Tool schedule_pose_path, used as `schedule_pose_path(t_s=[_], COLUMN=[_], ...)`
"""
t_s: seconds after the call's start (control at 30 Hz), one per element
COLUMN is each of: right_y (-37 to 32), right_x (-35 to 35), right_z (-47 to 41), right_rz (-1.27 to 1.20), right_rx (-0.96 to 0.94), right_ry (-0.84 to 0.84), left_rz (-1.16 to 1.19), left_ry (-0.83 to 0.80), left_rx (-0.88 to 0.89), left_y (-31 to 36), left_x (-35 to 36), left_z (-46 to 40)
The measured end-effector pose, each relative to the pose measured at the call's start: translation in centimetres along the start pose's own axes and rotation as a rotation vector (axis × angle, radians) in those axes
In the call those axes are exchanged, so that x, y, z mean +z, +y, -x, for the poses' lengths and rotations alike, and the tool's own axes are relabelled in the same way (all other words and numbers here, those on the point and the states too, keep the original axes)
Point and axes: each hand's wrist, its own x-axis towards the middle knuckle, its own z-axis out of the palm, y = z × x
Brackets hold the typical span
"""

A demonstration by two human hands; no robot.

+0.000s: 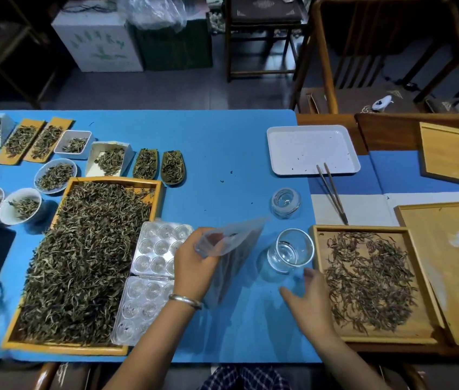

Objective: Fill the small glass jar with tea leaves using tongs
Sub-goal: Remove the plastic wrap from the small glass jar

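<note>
A small empty glass jar [290, 253] stands on the blue mat, just left of a wooden tray [318, 277] spread with brown tea leaves [369, 280]. Its glass lid [285, 202] lies behind it. Metal tongs [332, 192] rest on the mat, reaching from the white tray toward the wooden tray. My left hand [194, 266] pinches a clear plastic bag [231, 249] by its top. My right hand [310, 299] hovers open just in front of the jar, fingers spread, holding nothing.
A large wooden tray [149, 182] of green-brown tea fills the left. Beside it lies a clear plastic blister pack [149, 280]. Small bowls and scoops of tea line the back left. A white tray [311, 149] sits behind; wooden lids [453, 266] lie at the right.
</note>
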Motion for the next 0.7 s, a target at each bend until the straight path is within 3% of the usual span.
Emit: schedule_pose_path(t_s=[0.1, 0.3, 0.37, 0.5, 0.6, 0.7], right_y=[-0.1, -6.8, -9.7, -13.0, -14.3, -15.2], right_x=[0.0, 1.5, 2.2, 2.9, 1.7, -0.7], right_z=[4.5, 3.8, 4.0, 4.9, 5.3, 5.7], right_rz=[-0.168, -0.040, -0.043, -0.257, -0.386, -0.433], right_rx=[0.021, -0.192, -0.304, -0.320, -0.313, -0.306], right_ry=[-0.153, -0.412, -0.403, -0.336, -0.209, -0.153], left_rz=[0.091, 0.179, 0.199, 0.192, 0.067, -0.071], left_ry=[-0.033, -0.081, -0.115, -0.256, -0.413, -0.410], left_rx=[-0.002, 0.025, 0.048, 0.101, 0.186, 0.244], left_y=[1.1, 4.6, 6.3, 9.2, 10.3, 10.4], left_x=[-1.5, -4.0, -4.5, -5.5, -7.4, -9.0], left_z=[0.6, 2.4, 3.3, 4.8, 4.8, 4.0])
